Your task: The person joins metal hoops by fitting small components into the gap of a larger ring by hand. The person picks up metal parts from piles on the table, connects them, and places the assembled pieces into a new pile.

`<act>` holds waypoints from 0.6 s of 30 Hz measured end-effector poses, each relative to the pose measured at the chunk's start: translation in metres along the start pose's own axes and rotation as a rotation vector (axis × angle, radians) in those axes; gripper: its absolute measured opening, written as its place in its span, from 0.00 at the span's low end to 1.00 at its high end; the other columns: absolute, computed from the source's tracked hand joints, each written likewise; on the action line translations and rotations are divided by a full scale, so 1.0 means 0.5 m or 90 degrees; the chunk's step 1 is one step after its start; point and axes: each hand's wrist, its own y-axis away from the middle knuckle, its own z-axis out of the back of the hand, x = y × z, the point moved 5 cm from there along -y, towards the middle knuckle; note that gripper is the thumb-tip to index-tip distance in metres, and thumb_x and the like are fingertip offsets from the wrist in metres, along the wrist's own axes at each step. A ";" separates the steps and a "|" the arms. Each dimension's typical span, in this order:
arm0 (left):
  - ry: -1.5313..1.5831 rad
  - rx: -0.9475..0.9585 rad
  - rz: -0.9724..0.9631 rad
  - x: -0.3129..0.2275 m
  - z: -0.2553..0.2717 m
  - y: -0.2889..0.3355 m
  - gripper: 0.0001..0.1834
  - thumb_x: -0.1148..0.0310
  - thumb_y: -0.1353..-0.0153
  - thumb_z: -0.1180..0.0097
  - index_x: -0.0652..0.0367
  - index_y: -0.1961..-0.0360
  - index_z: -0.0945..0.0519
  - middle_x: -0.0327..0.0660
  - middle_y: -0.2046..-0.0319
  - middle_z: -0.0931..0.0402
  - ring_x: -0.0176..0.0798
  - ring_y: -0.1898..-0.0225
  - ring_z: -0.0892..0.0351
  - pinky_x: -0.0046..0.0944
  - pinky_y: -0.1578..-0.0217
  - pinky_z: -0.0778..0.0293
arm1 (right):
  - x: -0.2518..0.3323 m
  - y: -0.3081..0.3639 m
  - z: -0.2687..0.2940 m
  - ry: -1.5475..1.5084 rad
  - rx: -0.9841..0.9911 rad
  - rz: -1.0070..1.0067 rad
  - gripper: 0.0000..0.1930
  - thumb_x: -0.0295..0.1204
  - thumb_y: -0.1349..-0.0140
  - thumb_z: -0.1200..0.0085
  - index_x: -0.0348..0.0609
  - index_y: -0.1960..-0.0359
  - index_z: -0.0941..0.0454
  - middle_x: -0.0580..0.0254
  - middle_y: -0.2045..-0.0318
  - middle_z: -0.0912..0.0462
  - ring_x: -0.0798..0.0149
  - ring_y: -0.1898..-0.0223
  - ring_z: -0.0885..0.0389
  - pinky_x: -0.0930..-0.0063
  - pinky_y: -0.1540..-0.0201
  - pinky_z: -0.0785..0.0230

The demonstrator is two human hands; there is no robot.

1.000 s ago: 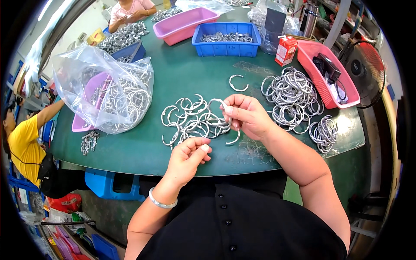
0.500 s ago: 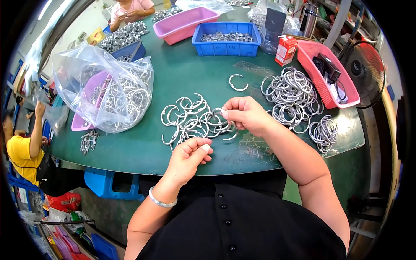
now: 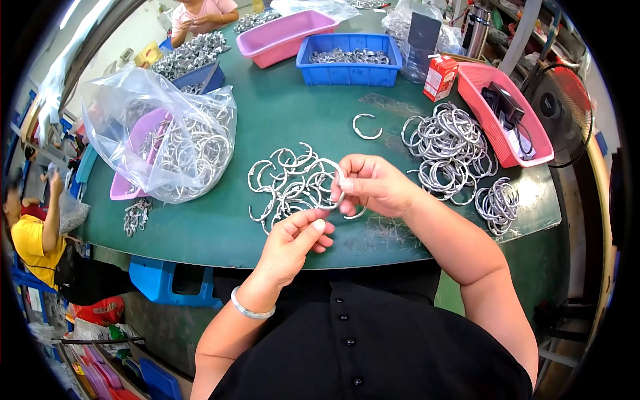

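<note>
A C-shaped silver metal ring (image 3: 342, 175) is pinched between the thumb and fingers of my right hand (image 3: 375, 187), raised over a loose pile of similar open rings (image 3: 283, 175). My left hand (image 3: 297, 243) is nearer the table edge, just below that pile. Its fingers are curled with the thumb laid against them; whatever they may hold is hidden. One single open ring (image 3: 367, 127) lies apart on the green table, beyond my right hand. Farther right is a big heap of rings (image 3: 450, 143), with a smaller bundle of rings (image 3: 497, 205) beside it.
A clear plastic bag (image 3: 217, 127) of rings over a pink tub stands left. Blue bin (image 3: 350, 77) and pink tub (image 3: 287, 40) sit at the back. At right are a red carton (image 3: 441, 77), pink basket (image 3: 517, 147) and fan (image 3: 563, 110). Other people are across the table and at left.
My right hand has lifted a ring up from the pile and turned it upright, drawing slightly toward me. My left hand has shifted slightly to the right. The person in yellow has lowered an arm.
</note>
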 end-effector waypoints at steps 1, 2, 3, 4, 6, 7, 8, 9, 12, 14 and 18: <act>0.038 -0.009 -0.004 0.000 -0.003 -0.001 0.11 0.70 0.41 0.55 0.63 0.59 0.27 0.40 0.71 0.25 0.31 0.72 0.26 0.29 0.70 0.30 | -0.007 -0.002 -0.008 -0.005 0.022 0.007 0.03 0.27 0.43 0.52 0.42 0.70 0.31 0.61 0.71 0.23 0.72 0.73 0.24 0.80 0.70 0.30; 0.039 -0.010 -0.005 0.000 -0.005 -0.003 0.11 0.70 0.41 0.55 0.63 0.59 0.27 0.40 0.71 0.25 0.31 0.72 0.26 0.29 0.70 0.30 | -0.014 -0.003 -0.014 -0.015 0.058 0.009 0.03 0.26 0.42 0.52 0.42 0.70 0.32 0.58 0.67 0.23 0.69 0.70 0.23 0.77 0.65 0.29; 0.079 -0.029 -0.014 -0.001 -0.004 -0.006 0.11 0.69 0.40 0.56 0.63 0.59 0.27 0.40 0.70 0.25 0.31 0.71 0.26 0.29 0.70 0.30 | -0.019 -0.003 -0.019 -0.033 0.068 0.004 0.03 0.26 0.43 0.52 0.41 0.69 0.31 0.58 0.66 0.23 0.68 0.67 0.22 0.76 0.62 0.29; 0.119 -0.048 -0.024 -0.001 -0.001 -0.009 0.11 0.69 0.40 0.57 0.62 0.59 0.27 0.40 0.70 0.25 0.32 0.71 0.26 0.30 0.69 0.30 | -0.021 -0.003 -0.023 -0.019 0.062 0.010 0.04 0.25 0.43 0.53 0.40 0.67 0.31 0.58 0.66 0.23 0.67 0.66 0.22 0.76 0.62 0.29; 0.135 -0.055 -0.040 0.002 0.011 -0.013 0.11 0.68 0.40 0.56 0.63 0.61 0.27 0.40 0.70 0.25 0.31 0.71 0.27 0.29 0.69 0.30 | -0.019 -0.004 -0.029 -0.005 0.056 0.015 0.05 0.25 0.43 0.53 0.39 0.66 0.30 0.58 0.66 0.23 0.67 0.66 0.22 0.76 0.61 0.29; 0.151 -0.060 -0.055 0.000 0.015 -0.015 0.10 0.68 0.40 0.56 0.63 0.62 0.27 0.40 0.70 0.25 0.30 0.72 0.27 0.29 0.69 0.31 | -0.017 -0.003 -0.030 0.016 0.049 0.010 0.06 0.25 0.43 0.52 0.39 0.65 0.30 0.59 0.66 0.23 0.68 0.66 0.23 0.77 0.61 0.30; 0.146 -0.072 -0.054 -0.004 0.015 -0.014 0.10 0.67 0.40 0.55 0.62 0.64 0.26 0.40 0.71 0.25 0.30 0.73 0.27 0.29 0.70 0.31 | -0.016 -0.003 -0.030 0.037 0.042 0.005 0.07 0.25 0.43 0.52 0.38 0.64 0.29 0.60 0.67 0.23 0.69 0.67 0.23 0.78 0.62 0.30; 0.146 -0.072 -0.054 -0.003 0.017 -0.014 0.10 0.67 0.40 0.55 0.62 0.64 0.26 0.40 0.71 0.25 0.30 0.73 0.27 0.29 0.70 0.31 | -0.018 -0.003 -0.027 0.037 0.042 0.005 0.07 0.25 0.43 0.52 0.38 0.64 0.29 0.60 0.67 0.23 0.69 0.67 0.23 0.78 0.62 0.30; 0.134 -0.089 -0.071 -0.009 0.027 -0.013 0.09 0.66 0.40 0.55 0.60 0.68 0.26 0.39 0.74 0.26 0.30 0.76 0.28 0.29 0.71 0.31 | -0.023 -0.002 -0.012 0.086 0.014 -0.001 0.07 0.26 0.43 0.51 0.38 0.65 0.27 0.63 0.70 0.23 0.72 0.70 0.24 0.80 0.64 0.31; 0.108 -0.090 -0.087 -0.016 0.033 -0.012 0.08 0.67 0.40 0.55 0.60 0.68 0.26 0.38 0.75 0.26 0.30 0.76 0.28 0.29 0.72 0.31 | -0.024 -0.003 -0.012 0.110 0.000 -0.011 0.06 0.27 0.44 0.51 0.38 0.67 0.26 0.66 0.73 0.23 0.74 0.73 0.26 0.81 0.66 0.33; 0.076 -0.097 -0.099 -0.024 0.041 -0.010 0.08 0.67 0.40 0.55 0.60 0.68 0.26 0.37 0.77 0.26 0.30 0.77 0.29 0.28 0.73 0.32 | -0.022 -0.003 -0.010 0.120 0.005 -0.004 0.07 0.28 0.43 0.52 0.38 0.68 0.25 0.66 0.74 0.23 0.74 0.73 0.26 0.82 0.67 0.33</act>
